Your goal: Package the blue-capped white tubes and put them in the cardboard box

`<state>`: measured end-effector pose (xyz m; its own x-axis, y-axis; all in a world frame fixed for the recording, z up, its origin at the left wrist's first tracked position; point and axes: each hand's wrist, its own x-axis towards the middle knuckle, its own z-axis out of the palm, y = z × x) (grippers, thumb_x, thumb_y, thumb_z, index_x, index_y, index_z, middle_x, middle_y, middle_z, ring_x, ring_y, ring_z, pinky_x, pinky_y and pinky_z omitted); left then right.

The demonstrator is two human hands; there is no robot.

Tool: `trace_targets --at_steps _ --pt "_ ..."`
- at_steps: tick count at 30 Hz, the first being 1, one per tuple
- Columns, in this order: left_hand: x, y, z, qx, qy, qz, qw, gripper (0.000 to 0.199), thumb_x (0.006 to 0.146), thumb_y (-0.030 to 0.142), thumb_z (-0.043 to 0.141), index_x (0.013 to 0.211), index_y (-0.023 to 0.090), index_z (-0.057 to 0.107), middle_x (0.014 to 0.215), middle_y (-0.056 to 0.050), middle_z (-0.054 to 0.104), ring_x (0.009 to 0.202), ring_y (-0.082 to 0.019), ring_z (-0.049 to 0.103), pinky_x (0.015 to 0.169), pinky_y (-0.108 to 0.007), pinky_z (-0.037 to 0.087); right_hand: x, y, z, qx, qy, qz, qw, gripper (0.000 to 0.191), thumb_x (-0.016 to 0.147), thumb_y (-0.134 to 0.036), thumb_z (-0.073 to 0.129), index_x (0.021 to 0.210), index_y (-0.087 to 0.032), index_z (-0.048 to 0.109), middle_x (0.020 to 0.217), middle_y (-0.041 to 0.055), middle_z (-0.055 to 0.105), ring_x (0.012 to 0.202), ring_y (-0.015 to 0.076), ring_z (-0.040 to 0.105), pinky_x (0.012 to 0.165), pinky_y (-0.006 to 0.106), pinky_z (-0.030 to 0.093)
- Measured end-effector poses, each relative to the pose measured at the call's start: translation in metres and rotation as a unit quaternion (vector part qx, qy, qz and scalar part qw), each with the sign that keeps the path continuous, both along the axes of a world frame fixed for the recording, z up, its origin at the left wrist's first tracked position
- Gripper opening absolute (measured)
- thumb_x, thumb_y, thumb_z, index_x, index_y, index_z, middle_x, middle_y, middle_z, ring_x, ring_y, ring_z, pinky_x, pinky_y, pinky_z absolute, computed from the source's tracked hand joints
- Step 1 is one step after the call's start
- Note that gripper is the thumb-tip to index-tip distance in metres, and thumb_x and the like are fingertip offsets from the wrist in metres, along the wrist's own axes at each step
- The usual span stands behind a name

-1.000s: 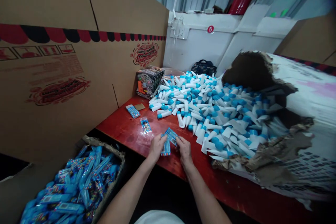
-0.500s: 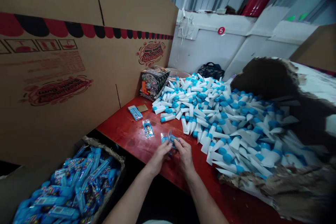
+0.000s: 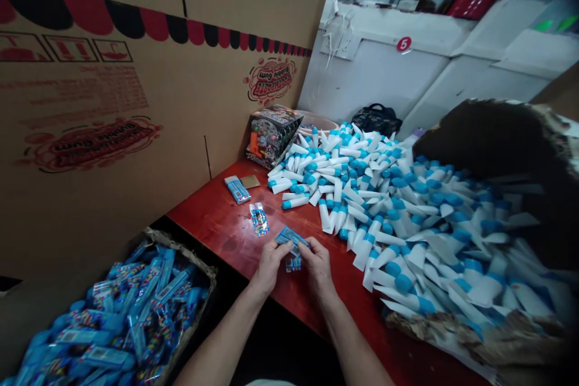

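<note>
Between both hands, above the red table (image 3: 217, 223), is a small blue printed plastic wrapper (image 3: 292, 236). My left hand (image 3: 270, 262) pinches its left end, and my right hand (image 3: 317, 260) grips the right end. Just below the fingers, another blue wrapper (image 3: 293, 263) lies on the table, partly hidden by the hands. A shiny printed wrapper (image 3: 259, 219) rests flat a little to the left. Farther back sits a stack of blue wrappers (image 3: 237, 189), beside a small brown card (image 3: 250, 181).
White tubes with blue caps (image 3: 362, 175) are heaped across the right side, spilling from a torn carton (image 3: 470, 132). A box of filled blue packets (image 3: 113, 313) stands lower left. Large cardboard (image 3: 113, 90) walls the left; a dark printed box (image 3: 271, 136) stands at the back.
The wrapper has been spread out flatter between my hands, exposing its printed side. Another wrapper now shows below them. The camera view has shifted slightly.
</note>
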<state>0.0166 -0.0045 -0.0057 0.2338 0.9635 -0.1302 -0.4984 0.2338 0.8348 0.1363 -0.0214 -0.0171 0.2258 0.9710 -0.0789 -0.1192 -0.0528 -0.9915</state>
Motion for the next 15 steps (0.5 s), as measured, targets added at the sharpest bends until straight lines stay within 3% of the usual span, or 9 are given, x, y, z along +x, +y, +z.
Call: trace_targets --at_steps 4,11,13,15 --pt "-0.007 0.006 -0.002 0.04 0.057 0.055 0.996 0.022 0.071 0.034 0.069 0.064 0.015 0.06 0.059 0.002 0.054 0.055 -0.01 0.046 0.052 -0.021 0.036 -0.013 0.011 0.0 -0.01 0.004 0.024 1.0 0.04 0.074 -0.051 0.066 0.059 -0.018 0.048 0.05 -0.0065 0.042 0.045 0.0075 0.035 0.043 0.02 0.028" --pt "-0.015 0.021 -0.004 -0.065 -0.031 0.132 0.989 0.028 0.07 0.039 0.067 0.059 0.016 0.055 0.046 0.005 0.044 0.038 -0.007 0.035 0.036 -0.022 0.024 -0.025 0.036 0.009 0.014 -0.105 0.182 0.978 0.046 0.086 -0.053 0.05 0.059 -0.017 0.06 0.053 0.0 0.054 0.049 0.012 0.044 0.049 0.024 0.033" --pt "-0.022 0.025 -0.003 -0.082 -0.062 0.15 0.983 0.031 0.069 0.039 0.068 0.055 0.016 0.052 0.044 0.005 0.044 0.037 -0.007 0.036 0.035 -0.022 0.023 -0.017 0.054 0.013 0.036 -0.177 0.171 0.968 0.047 0.09 -0.051 0.041 0.066 -0.017 0.063 0.062 0.0024 0.059 0.057 0.0151 0.05 0.054 0.026 0.037" --pt "-0.031 0.028 -0.003 -0.095 -0.099 0.146 0.98 0.03 0.069 0.037 0.068 0.054 0.016 0.051 0.044 0.004 0.046 0.036 -0.008 0.039 0.037 -0.022 0.029 -0.008 0.077 0.017 0.086 -0.305 0.095 0.944 0.037 0.091 -0.042 0.041 0.08 -0.017 0.066 0.081 0.0052 0.063 0.075 0.0194 0.055 0.066 0.029 0.041"
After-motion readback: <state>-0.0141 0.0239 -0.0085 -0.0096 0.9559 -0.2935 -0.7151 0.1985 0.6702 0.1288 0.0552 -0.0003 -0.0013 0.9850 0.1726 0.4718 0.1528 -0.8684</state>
